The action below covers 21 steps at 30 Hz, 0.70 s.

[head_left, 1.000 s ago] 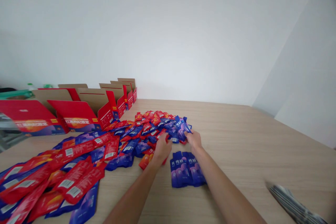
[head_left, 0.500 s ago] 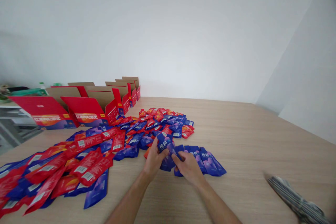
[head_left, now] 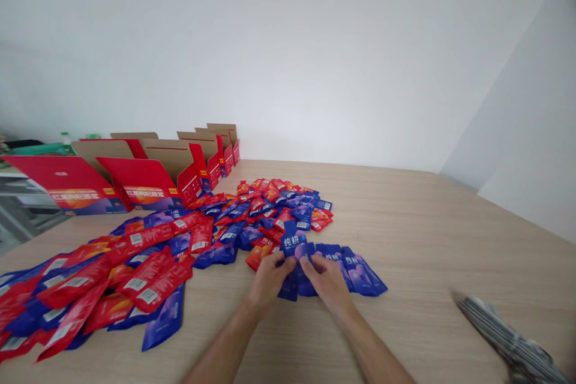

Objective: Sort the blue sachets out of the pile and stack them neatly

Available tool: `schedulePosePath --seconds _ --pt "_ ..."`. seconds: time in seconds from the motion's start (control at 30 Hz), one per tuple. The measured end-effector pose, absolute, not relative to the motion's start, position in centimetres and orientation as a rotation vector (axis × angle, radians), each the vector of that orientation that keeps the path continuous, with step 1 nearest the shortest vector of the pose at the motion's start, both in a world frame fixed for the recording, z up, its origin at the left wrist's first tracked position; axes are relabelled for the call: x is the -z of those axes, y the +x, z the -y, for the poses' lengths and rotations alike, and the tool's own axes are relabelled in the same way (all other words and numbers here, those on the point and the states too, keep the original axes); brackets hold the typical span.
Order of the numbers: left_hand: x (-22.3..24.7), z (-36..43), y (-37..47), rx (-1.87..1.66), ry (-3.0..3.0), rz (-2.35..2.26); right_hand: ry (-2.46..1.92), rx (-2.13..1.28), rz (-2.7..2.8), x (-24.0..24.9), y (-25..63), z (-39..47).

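Left hand point(head_left: 270, 279) and right hand point(head_left: 332, 282) grasp one upright blue pouch point(head_left: 294, 246) between thumbs and fingers, at twelve o'clock from the wearer. Film appears glossy: probably light, pliable, slightly slippery; side edges offer the soundest grip, squeezed gently. Overlapping blue pouches point(head_left: 360, 276) lie toward three o'clock; mixed loose pouches point(head_left: 155, 294), nine to twelve; open cartons point(head_left: 148, 192), ten.

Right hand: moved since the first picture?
Yes: the right hand has come back toward the person, now farther from the far edge of the table.
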State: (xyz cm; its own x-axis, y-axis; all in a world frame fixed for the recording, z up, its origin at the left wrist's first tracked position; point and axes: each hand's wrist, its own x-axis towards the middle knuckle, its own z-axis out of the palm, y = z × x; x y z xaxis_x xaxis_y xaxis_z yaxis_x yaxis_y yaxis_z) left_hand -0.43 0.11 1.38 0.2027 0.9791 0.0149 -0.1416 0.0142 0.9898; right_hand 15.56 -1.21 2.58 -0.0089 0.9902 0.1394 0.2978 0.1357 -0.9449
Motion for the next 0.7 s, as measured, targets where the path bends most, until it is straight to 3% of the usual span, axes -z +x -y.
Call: schedulePosePath --seconds 0.17,0.43,0.7 --pt "-0.2 -0.1 0.3 -1.085 1.471 -1.153 -1.313 -0.875 1.412 -2.2 15.7 1.1" --pt "-2.1 1.1 0.0 -1.126 1.308 -0.841 -1.044 -1.452 0.927 -2.3 14.9 1.3" --pt "-2.2 0.9 0.1 -1.069 1.225 -0.787 -1.264 -0.984 1.258 -2.7 15.6 1.6"
